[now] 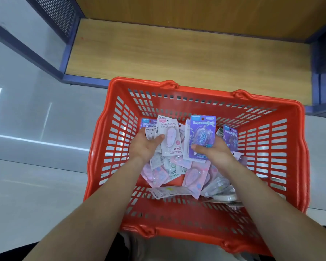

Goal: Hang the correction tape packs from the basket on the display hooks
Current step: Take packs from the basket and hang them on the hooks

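A red plastic basket stands on the floor below me, holding several loose correction tape packs in pink, white and purple. Inside the basket, my left hand holds a white and pink pack upright, thumb on its front. My right hand grips a purple pack, thumb across its lower front, with another white pack stacked behind it. No display hooks are in view.
A low wooden shelf with a blue metal frame lies just beyond the basket. A perforated blue side panel rises at its left. Grey tiled floor spreads to the left.
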Demonstrator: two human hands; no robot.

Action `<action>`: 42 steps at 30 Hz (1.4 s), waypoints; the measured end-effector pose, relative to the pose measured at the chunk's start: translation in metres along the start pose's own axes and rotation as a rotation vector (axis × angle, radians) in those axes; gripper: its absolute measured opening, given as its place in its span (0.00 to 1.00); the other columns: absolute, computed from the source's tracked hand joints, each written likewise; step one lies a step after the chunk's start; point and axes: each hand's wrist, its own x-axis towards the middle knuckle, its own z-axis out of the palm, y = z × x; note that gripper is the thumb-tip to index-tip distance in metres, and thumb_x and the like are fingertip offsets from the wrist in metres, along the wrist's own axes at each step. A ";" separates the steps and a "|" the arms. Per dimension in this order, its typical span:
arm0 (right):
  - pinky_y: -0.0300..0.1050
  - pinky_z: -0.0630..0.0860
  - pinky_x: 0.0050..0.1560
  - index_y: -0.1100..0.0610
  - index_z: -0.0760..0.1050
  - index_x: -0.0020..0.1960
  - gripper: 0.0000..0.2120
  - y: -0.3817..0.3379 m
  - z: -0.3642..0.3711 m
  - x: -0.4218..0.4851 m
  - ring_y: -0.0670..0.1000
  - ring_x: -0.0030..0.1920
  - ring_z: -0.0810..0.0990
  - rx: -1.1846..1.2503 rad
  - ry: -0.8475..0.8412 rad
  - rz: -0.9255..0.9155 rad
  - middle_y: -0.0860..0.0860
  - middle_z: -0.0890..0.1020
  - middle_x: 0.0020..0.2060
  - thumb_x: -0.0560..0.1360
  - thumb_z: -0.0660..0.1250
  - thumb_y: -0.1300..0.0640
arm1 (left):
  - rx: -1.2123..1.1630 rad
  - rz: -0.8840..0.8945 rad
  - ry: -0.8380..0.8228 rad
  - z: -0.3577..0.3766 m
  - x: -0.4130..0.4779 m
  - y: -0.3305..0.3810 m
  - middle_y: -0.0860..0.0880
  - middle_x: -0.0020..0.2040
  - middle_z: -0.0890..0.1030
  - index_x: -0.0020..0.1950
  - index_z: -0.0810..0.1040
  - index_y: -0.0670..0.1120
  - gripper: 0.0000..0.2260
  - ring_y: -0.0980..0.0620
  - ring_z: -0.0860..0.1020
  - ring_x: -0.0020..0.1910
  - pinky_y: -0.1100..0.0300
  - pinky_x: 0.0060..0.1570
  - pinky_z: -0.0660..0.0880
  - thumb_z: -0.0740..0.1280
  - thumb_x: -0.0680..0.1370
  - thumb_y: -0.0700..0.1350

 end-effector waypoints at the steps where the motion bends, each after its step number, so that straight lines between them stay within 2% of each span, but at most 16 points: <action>1: 0.35 0.79 0.44 0.56 0.80 0.58 0.16 0.001 0.000 0.000 0.42 0.46 0.86 -0.013 0.000 -0.008 0.48 0.87 0.49 0.73 0.77 0.65 | 0.039 0.000 0.011 0.001 0.001 0.003 0.53 0.54 0.86 0.61 0.80 0.50 0.17 0.51 0.83 0.54 0.49 0.60 0.79 0.76 0.75 0.53; 4: 0.38 0.79 0.47 0.57 0.80 0.60 0.17 0.003 0.000 0.003 0.45 0.49 0.86 -0.034 -0.023 -0.026 0.50 0.87 0.52 0.73 0.76 0.66 | 0.069 -0.023 0.011 0.006 0.007 0.010 0.54 0.53 0.85 0.60 0.79 0.50 0.23 0.51 0.83 0.54 0.50 0.60 0.79 0.79 0.70 0.57; 7: 0.35 0.79 0.44 0.56 0.80 0.60 0.17 0.001 0.001 0.004 0.43 0.48 0.86 -0.022 -0.049 -0.027 0.49 0.87 0.52 0.74 0.75 0.66 | 0.042 -0.048 -0.024 0.010 0.021 0.004 0.56 0.54 0.85 0.63 0.78 0.52 0.42 0.52 0.84 0.53 0.48 0.59 0.80 0.81 0.56 0.71; 8: 0.35 0.79 0.44 0.55 0.80 0.59 0.16 0.001 0.001 0.005 0.42 0.47 0.86 -0.011 -0.059 -0.027 0.47 0.87 0.51 0.74 0.75 0.67 | 0.033 -0.049 -0.046 0.011 0.024 0.002 0.55 0.54 0.86 0.63 0.78 0.51 0.43 0.53 0.85 0.53 0.47 0.58 0.81 0.82 0.54 0.70; 10: 0.36 0.80 0.47 0.51 0.80 0.56 0.15 -0.001 0.004 0.006 0.41 0.47 0.86 0.002 -0.090 -0.026 0.45 0.87 0.48 0.75 0.74 0.68 | -0.024 -0.023 -0.076 0.015 0.017 0.009 0.53 0.52 0.87 0.61 0.79 0.48 0.32 0.53 0.85 0.51 0.47 0.57 0.82 0.85 0.62 0.55; 12: 0.43 0.81 0.54 0.48 0.81 0.53 0.16 -0.001 0.009 0.008 0.44 0.51 0.86 0.008 -0.110 -0.032 0.44 0.88 0.48 0.75 0.74 0.68 | -0.083 -0.007 -0.082 0.018 0.008 0.013 0.52 0.52 0.87 0.59 0.79 0.48 0.24 0.52 0.85 0.50 0.46 0.57 0.82 0.84 0.67 0.45; 15: 0.49 0.81 0.57 0.48 0.81 0.54 0.17 -0.002 0.012 0.007 0.49 0.53 0.86 0.062 -0.112 -0.033 0.46 0.88 0.50 0.74 0.74 0.68 | -0.166 -0.014 -0.106 0.020 0.000 0.009 0.50 0.52 0.87 0.57 0.78 0.50 0.22 0.51 0.86 0.50 0.47 0.54 0.83 0.82 0.68 0.40; 18: 0.47 0.80 0.54 0.50 0.80 0.56 0.17 -0.004 0.011 0.003 0.50 0.53 0.87 0.172 -0.097 -0.018 0.48 0.88 0.50 0.74 0.74 0.68 | -0.245 -0.011 -0.111 0.009 -0.004 0.009 0.49 0.52 0.87 0.62 0.78 0.46 0.23 0.56 0.86 0.47 0.59 0.44 0.83 0.81 0.70 0.37; 19: 0.47 0.80 0.54 0.51 0.80 0.56 0.17 -0.006 0.011 0.001 0.50 0.52 0.87 0.203 -0.096 -0.013 0.48 0.88 0.50 0.74 0.74 0.68 | -0.267 -0.007 -0.111 0.004 -0.007 0.011 0.50 0.51 0.87 0.62 0.78 0.46 0.23 0.56 0.86 0.46 0.62 0.41 0.82 0.80 0.71 0.37; 21: 0.50 0.80 0.54 0.53 0.80 0.56 0.16 -0.009 0.010 -0.003 0.51 0.51 0.87 0.249 -0.104 -0.004 0.50 0.88 0.49 0.74 0.74 0.69 | -0.307 -0.001 -0.113 -0.005 -0.011 0.016 0.51 0.52 0.87 0.64 0.77 0.45 0.24 0.54 0.86 0.49 0.61 0.43 0.82 0.80 0.71 0.37; 26: 0.58 0.78 0.61 0.56 0.83 0.52 0.13 -0.035 0.008 -0.022 0.58 0.52 0.84 0.345 -0.137 -0.009 0.56 0.87 0.49 0.71 0.75 0.69 | -0.295 0.023 -0.116 -0.029 -0.036 0.039 0.53 0.54 0.87 0.64 0.78 0.49 0.27 0.51 0.85 0.55 0.48 0.62 0.78 0.82 0.67 0.44; 29: 0.55 0.81 0.55 0.58 0.83 0.54 0.16 -0.062 0.003 -0.042 0.59 0.49 0.85 0.479 -0.196 0.019 0.57 0.87 0.50 0.68 0.75 0.69 | -0.309 0.063 -0.128 -0.040 -0.060 0.059 0.50 0.52 0.88 0.61 0.80 0.47 0.23 0.48 0.86 0.53 0.43 0.61 0.79 0.82 0.68 0.42; 32: 0.56 0.83 0.52 0.60 0.81 0.59 0.23 -0.092 0.000 -0.068 0.59 0.48 0.85 0.521 -0.271 0.036 0.61 0.85 0.54 0.64 0.75 0.65 | -0.317 0.134 -0.163 -0.047 -0.090 0.082 0.49 0.49 0.88 0.57 0.81 0.47 0.16 0.48 0.86 0.51 0.47 0.58 0.81 0.78 0.72 0.36; 36: 0.59 0.80 0.57 0.60 0.82 0.57 0.24 -0.131 -0.006 -0.119 0.61 0.51 0.85 0.435 -0.341 -0.038 0.63 0.85 0.56 0.62 0.77 0.64 | -0.282 0.234 -0.266 -0.058 -0.143 0.114 0.46 0.54 0.87 0.62 0.81 0.46 0.19 0.44 0.86 0.55 0.42 0.60 0.80 0.79 0.72 0.39; 39: 0.54 0.82 0.54 0.60 0.81 0.58 0.21 -0.151 -0.014 -0.161 0.58 0.49 0.86 0.385 -0.353 -0.130 0.61 0.86 0.54 0.64 0.74 0.65 | -0.298 0.296 -0.351 -0.070 -0.185 0.129 0.45 0.58 0.86 0.66 0.79 0.45 0.23 0.44 0.85 0.58 0.40 0.63 0.78 0.79 0.72 0.42; 42: 0.54 0.82 0.54 0.62 0.77 0.63 0.26 -0.159 -0.026 -0.201 0.59 0.52 0.86 0.362 -0.380 -0.190 0.61 0.85 0.57 0.66 0.74 0.65 | -0.286 0.371 -0.392 -0.077 -0.224 0.133 0.45 0.58 0.86 0.65 0.79 0.44 0.17 0.44 0.85 0.57 0.45 0.61 0.80 0.75 0.76 0.40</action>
